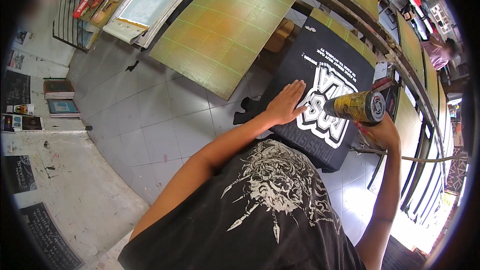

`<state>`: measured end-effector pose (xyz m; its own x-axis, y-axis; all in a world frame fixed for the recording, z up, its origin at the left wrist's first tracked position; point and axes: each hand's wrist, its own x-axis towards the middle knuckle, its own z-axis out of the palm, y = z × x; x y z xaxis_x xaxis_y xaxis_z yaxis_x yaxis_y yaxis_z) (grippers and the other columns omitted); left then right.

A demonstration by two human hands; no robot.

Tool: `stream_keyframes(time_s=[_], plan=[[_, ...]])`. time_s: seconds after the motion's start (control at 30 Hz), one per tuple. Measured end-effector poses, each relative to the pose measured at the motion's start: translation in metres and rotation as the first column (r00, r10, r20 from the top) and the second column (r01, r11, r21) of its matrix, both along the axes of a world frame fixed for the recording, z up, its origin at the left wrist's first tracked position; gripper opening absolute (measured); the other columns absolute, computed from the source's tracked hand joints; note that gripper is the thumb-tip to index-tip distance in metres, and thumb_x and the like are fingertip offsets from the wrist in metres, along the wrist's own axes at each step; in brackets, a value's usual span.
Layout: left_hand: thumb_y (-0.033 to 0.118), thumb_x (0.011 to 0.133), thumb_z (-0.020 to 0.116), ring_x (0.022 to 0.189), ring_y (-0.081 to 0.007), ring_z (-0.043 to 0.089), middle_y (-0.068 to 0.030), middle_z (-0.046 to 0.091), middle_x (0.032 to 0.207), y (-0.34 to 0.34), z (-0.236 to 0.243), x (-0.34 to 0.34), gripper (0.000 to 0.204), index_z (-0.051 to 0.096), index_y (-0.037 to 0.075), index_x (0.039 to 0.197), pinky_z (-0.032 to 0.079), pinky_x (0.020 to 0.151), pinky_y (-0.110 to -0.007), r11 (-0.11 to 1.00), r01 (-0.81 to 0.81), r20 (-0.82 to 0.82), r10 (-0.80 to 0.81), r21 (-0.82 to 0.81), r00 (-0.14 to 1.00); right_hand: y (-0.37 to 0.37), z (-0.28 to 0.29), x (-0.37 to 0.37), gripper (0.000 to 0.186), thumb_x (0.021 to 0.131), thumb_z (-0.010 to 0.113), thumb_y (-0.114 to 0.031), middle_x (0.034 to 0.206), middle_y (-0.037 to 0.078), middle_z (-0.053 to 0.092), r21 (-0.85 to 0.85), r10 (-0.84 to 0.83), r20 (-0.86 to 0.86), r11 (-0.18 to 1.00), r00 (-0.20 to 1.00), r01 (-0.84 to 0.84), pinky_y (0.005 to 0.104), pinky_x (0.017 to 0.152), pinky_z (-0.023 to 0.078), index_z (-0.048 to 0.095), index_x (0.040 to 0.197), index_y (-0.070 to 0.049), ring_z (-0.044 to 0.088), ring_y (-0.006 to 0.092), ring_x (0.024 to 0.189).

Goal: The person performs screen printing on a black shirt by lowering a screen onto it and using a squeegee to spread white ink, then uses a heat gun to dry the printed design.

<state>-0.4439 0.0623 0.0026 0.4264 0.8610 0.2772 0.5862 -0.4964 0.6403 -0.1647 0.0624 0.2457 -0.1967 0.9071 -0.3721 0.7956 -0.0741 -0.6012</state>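
Observation:
A black T-shirt (326, 40) with bold white printing (320, 122) is stretched over a board in front of me. My left hand (287, 102) lies on it with the fingers straight and together, beside the left edge of the print. In my right hand (380, 131) is a yellow and black heat gun (356, 106), held by its grip at the shirt's right side. Its barrel points left over the print, apparently just above the cloth. The grip is partly hidden behind the gun's body and my fingers.
A bare yellow-green printing board (220, 30) with grid lines sits to the left. Beyond it rests a framed screen (157, 0). A cable (415, 159) runs off right. Dark beams (360, 27) cross behind the shirt. More boards (410, 130) and another person (439, 52) are at right.

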Motion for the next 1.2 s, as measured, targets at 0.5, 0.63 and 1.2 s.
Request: stream_keyframes(time_s=[0.5, 0.63, 1.2], plan=[[0.047, 0.099, 0.047, 0.149, -0.0392, 0.017, -0.0260, 0.023, 0.158, 0.000, 0.004, -0.002, 0.077, 0.024, -0.006, 0.151, 0.016, 0.122, -0.047, 0.998, -0.061, 0.080, 0.062, -0.013, 0.995, 0.007, -0.011, -0.012, 0.048, 0.072, 0.084, -0.003, 0.107, 0.008, 0.072, 0.103, 0.063, -0.030, 0.993, 0.998, -0.059, 0.0321, 0.089, 0.051, 0.065, 0.116, -0.001, 0.068, 0.0167, 0.097], [0.039, 0.100, 0.047, 0.149, -0.0396, 0.018, -0.0261, 0.023, 0.158, 0.000, 0.006, -0.004, 0.071, 0.026, -0.006, 0.150, 0.017, 0.121, -0.048, 0.994, -0.109, 0.101, 0.109, -0.001, 0.989, 0.011, -0.011, -0.017, 0.044, 0.074, 0.083, -0.005, 0.106, 0.008, 0.072, 0.117, 0.102, 0.055, 0.987, 0.993, -0.108, 0.0320, 0.088, 0.051, 0.066, 0.115, -0.001, 0.067, 0.0168, 0.096], [0.018, 0.095, 0.054, 0.144, -0.0459, 0.027, -0.0287, 0.032, 0.153, 0.005, -0.003, -0.002, 0.061, 0.034, -0.005, 0.148, 0.020, 0.119, -0.051, 0.981, -0.183, 0.223, 0.165, 0.065, 0.961, 0.019, -0.022, -0.020, 0.044, 0.077, 0.080, -0.013, 0.112, 0.012, 0.071, 0.124, 0.123, 0.043, 0.984, 0.992, -0.127, 0.0359, 0.094, 0.049, 0.066, 0.118, -0.005, 0.066, 0.0229, 0.104]])
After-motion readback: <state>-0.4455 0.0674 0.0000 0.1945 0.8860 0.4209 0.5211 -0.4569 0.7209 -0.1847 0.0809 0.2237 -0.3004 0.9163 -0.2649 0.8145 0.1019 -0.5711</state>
